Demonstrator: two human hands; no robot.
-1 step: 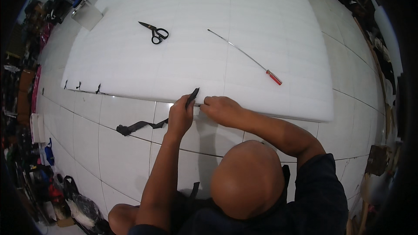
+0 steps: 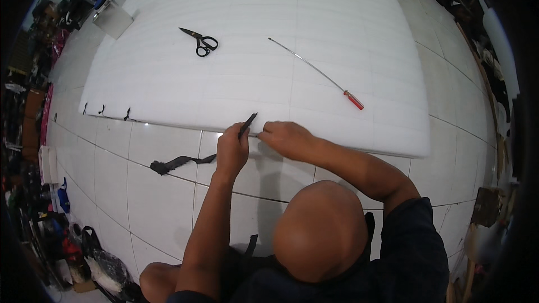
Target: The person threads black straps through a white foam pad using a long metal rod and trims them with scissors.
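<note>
At the foam slab, the left hand is clasping a black fabric strip, risking slippage if loosening; the right hand is curling, grip unclear.

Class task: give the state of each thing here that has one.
Left hand: closed around strip
Right hand: curled at edge of slab, grip unclear
Strip: gripped, one end sticking up
Scissors: lying down, blades apparently shut
Red-handled tool: lying unheld
Slab: lying flat
Ties: apparently knotted
</note>
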